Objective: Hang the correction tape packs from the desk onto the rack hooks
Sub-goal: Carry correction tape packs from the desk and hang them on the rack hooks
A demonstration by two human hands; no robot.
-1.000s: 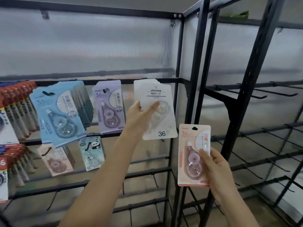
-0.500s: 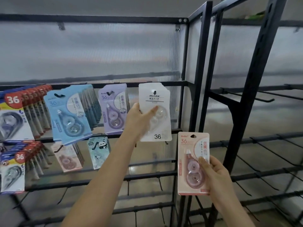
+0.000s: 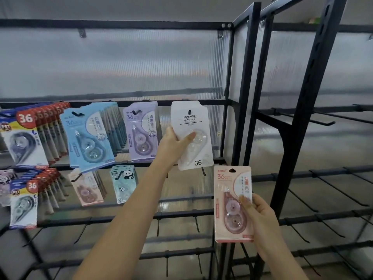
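My left hand (image 3: 175, 145) grips a white correction tape pack (image 3: 191, 136) marked 36, thumb across its front. The pack's hang hole sits over a hook (image 3: 189, 112) on the upper rack bar, right of the purple packs. My right hand (image 3: 260, 215) holds a pink correction tape pack (image 3: 232, 203) upright, lower and to the right, in front of the rack's corner post. The desk is out of view.
Blue packs (image 3: 86, 136), purple packs (image 3: 141, 130), red-and-blue packs (image 3: 24, 138), pink packs (image 3: 86, 188) and a panda pack (image 3: 124, 182) hang at left. Black posts (image 3: 244, 98) divide the racks. Bare hooks (image 3: 302, 118) stick out on the right rack and lower bars.
The white pack went from tilted and loose to upright with its hole on the hook. The view shifted right and down a little. The pink pack stayed held low at the right.
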